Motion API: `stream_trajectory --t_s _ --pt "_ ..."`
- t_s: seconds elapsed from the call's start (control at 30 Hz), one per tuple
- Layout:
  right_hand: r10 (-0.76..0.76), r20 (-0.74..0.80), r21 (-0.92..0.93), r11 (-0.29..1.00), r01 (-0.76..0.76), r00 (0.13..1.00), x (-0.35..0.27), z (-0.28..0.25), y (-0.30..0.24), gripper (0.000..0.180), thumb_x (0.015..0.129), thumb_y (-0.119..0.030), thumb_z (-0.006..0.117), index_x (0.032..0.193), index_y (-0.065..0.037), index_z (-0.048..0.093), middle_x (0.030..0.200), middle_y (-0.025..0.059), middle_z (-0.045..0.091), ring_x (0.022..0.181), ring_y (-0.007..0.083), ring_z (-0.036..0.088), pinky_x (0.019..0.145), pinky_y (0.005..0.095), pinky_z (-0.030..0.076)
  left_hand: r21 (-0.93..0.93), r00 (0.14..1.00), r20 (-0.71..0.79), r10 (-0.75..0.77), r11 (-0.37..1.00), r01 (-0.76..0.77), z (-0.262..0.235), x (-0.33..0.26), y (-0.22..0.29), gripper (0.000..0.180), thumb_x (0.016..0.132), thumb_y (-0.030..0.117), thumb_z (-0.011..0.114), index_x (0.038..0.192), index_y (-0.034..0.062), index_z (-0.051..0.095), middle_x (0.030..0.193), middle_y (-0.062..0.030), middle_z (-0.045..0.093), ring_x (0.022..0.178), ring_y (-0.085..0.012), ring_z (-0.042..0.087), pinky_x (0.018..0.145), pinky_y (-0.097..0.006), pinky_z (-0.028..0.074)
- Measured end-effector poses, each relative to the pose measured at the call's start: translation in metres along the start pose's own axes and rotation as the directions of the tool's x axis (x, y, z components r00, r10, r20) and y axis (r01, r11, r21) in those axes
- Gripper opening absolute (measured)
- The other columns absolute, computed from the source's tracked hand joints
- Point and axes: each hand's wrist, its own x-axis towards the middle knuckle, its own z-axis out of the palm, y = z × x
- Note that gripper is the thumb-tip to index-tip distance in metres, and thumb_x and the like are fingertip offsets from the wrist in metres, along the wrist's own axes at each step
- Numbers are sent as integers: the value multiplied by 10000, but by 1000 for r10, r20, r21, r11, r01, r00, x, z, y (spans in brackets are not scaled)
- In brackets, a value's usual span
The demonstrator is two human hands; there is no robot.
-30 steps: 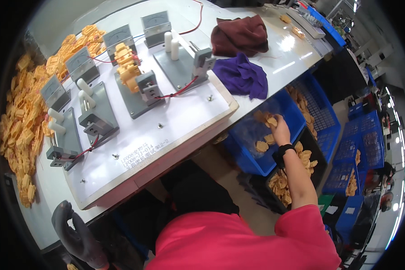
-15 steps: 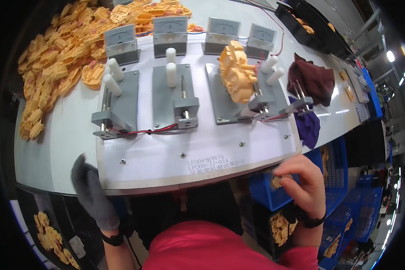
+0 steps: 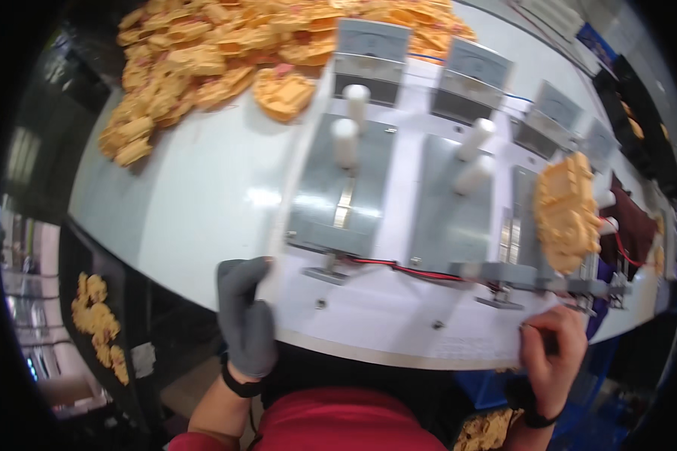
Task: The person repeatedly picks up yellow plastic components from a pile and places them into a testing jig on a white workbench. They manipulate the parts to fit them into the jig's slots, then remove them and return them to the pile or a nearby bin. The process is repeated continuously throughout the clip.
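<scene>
The white counter (image 3: 195,203) carries a heap of orange parts (image 3: 226,52) and a white fixture board (image 3: 384,316). The gloved left hand (image 3: 244,319) grips the board's near-left edge. The bare right hand (image 3: 553,353) is closed on its near-right edge.

The right hand (image 3: 553,353) is blurred, so its grip cannot be told; the blue bin (image 3: 496,391) is mostly hidden below the table edge

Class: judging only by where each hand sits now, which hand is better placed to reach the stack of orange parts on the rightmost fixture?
Right, probably. The right hand grips the white board edge just below the orange stack; the gloved left hand rests at the board's far left corner, across two fixtures.
</scene>
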Motion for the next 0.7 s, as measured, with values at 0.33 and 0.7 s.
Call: stream_trajectory --t_s 0.33,0.7 --pt "-27 -13 -4 1000 27 1000 -3 4 6 160 676 1 671 828 -22 625 806 86 554 795 238 536 743 339 422 92 1000 -15 10 996 -9 -1 -1 -1 432 810 106 450 1207 -47 525 1074 -128 454 933 -190 475 865 -321 426" --pt "-33 -22 -12 999 33 999 -7 1 6 231 638 13 724 855 -40 666 840 89 575 806 242 571 748 344 456 82 1000 -28 11 997 -9 3 -1 0 418 851 163 457 1202 -51 530 1082 -144 475 963 -211 490 894 -343 421"
